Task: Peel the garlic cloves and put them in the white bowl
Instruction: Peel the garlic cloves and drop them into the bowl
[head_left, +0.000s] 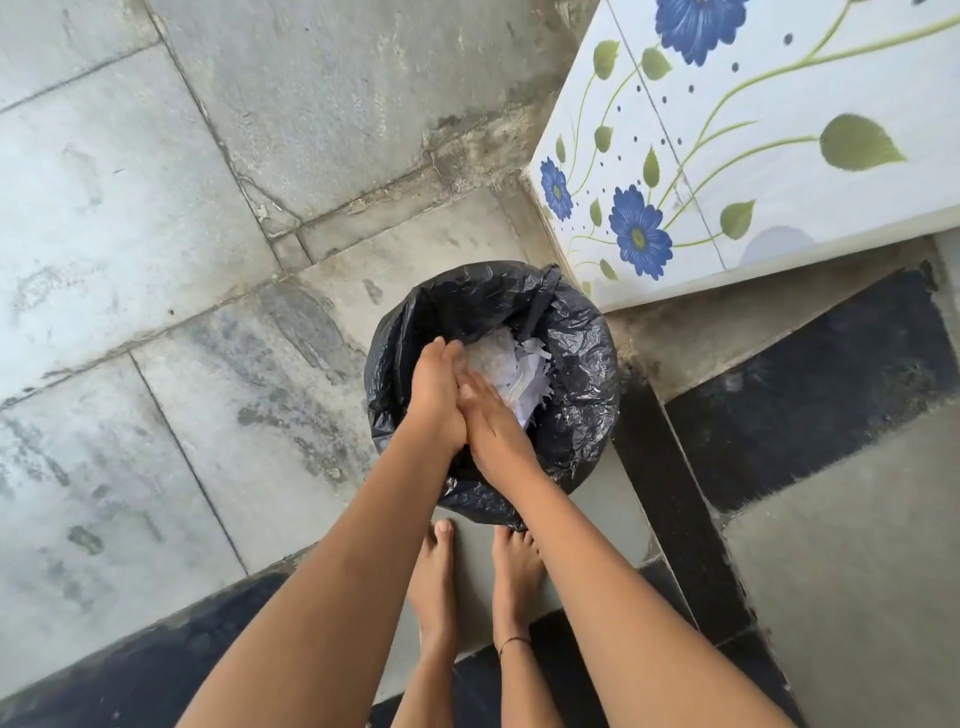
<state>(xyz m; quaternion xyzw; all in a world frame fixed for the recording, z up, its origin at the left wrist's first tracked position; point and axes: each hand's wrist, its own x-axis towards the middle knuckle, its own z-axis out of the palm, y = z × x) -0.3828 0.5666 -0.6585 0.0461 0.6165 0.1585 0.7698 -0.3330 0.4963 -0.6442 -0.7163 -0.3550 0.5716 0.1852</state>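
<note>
Left hand (436, 395): released, fingers straight and together, palm side laid against right hand (496, 428). Right hand: likewise released, fingers straight though slightly blurred, gripping nothing visible; contents between the two palms, if any, not determinable. Count of hands: two, touching, both positioned above the mouth of one round bin (587, 364). Bin lined in crinkled black plastic, folded out over the rim. Inside, just beside the fingertips: one heap of white scraps (524, 379), thin and torn; paper or garlic skin not distinguishable. Garlic cloves and white bowl: outside this view. Directly below the bin, nearest the camera: two bare feet (436, 582), side by side on the floor, toes close to the plastic; one thin dark anklet (514, 642) on the right foot. Underfoot and to the left: grey stone slabs (156, 208), stained, with visible joints. To the right of the bin: one black stone band (810, 374) set in the floor, and one white tiled wall (779, 171) printed with three blue flowers, green leaves and stems.
</note>
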